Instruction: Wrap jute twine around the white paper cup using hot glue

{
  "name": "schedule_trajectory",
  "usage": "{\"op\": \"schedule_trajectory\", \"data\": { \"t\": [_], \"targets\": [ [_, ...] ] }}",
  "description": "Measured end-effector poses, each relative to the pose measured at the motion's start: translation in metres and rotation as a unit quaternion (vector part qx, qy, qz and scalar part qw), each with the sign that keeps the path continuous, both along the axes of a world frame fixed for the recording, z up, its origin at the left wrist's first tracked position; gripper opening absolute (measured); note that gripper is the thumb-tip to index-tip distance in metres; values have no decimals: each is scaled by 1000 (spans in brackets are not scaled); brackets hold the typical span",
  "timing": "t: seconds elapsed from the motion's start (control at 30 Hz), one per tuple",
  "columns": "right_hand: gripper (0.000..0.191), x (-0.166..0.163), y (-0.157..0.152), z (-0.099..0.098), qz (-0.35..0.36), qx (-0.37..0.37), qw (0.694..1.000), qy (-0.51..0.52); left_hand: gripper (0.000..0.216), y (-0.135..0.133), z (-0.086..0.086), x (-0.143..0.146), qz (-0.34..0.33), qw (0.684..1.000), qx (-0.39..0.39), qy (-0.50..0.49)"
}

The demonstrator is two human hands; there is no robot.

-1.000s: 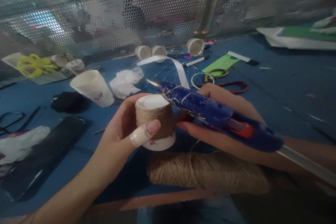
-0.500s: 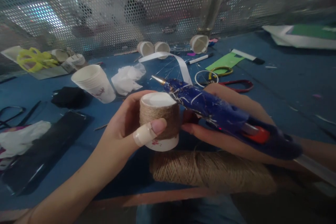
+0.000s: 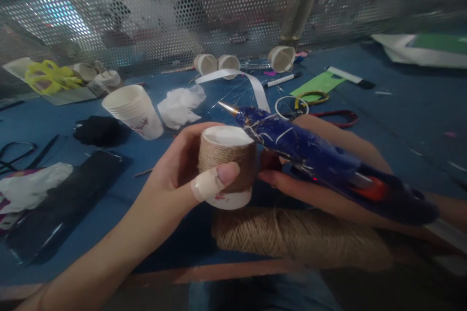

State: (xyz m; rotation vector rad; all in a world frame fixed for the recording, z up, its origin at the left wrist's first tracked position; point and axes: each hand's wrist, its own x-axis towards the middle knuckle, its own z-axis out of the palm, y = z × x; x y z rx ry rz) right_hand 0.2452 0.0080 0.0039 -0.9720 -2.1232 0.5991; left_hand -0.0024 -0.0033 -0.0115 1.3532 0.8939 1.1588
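My left hand (image 3: pixel 182 175) grips an upside-down paper cup (image 3: pixel 228 165) wound with jute twine, its bandaged thumb pressed on the twine. My right hand (image 3: pixel 317 175) holds a blue hot glue gun (image 3: pixel 321 155), nozzle pointing up and left just above the cup's white base. The fingertips of that hand touch the cup's right side. A thick roll of jute twine (image 3: pixel 299 238) lies on the blue table below both hands, with a strand running up to the cup.
A stack of white paper cups (image 3: pixel 133 112) and crumpled white plastic (image 3: pixel 180 104) lie behind the hands. Red-handled scissors (image 3: pixel 333 117), green paper (image 3: pixel 317 85), a marker (image 3: pixel 282 79), white ribbon (image 3: pixel 251 85), more cups (image 3: pixel 280 58), yellow scissors (image 3: pixel 49 77) and a perforated metal screen (image 3: pixel 146 9) sit further back. A black object (image 3: pixel 58 204) lies left.
Both hands, the cup and the glue gun have shifted slightly to the right in view; the grips are unchanged.
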Motion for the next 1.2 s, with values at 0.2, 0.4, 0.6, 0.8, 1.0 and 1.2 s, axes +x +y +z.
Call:
{"op": "schedule_trajectory", "data": {
  "t": [0.2, 0.4, 0.6, 0.8, 1.0, 1.2],
  "targets": [
    [18, 1, -3, -4, -29, -17, 999, 7, 32, -1, 0, 0, 0, 1000, -5, -2],
    [18, -1, -2, -3, -63, 6, 998, -7, 29, -2, 2, 2, 4, 1000, -11, -24],
    [21, -2, -2, -8, -69, 32, 997, 30, 33, -1, 2, 6, 16, 999, -32, -38],
    [21, -2, -5, -4, -96, 43, 994, -15, 39, -3, 5, 7, 31, 997, -64, -36],
    [23, -1, -7, -4, -79, 60, 994, 32, 36, 2, 5, 6, 40, 987, -115, -101],
    [17, 1, -6, -1, -79, 51, 995, 19, 20, 7, 5, 8, 20, 971, -154, -180]
  ]
}}
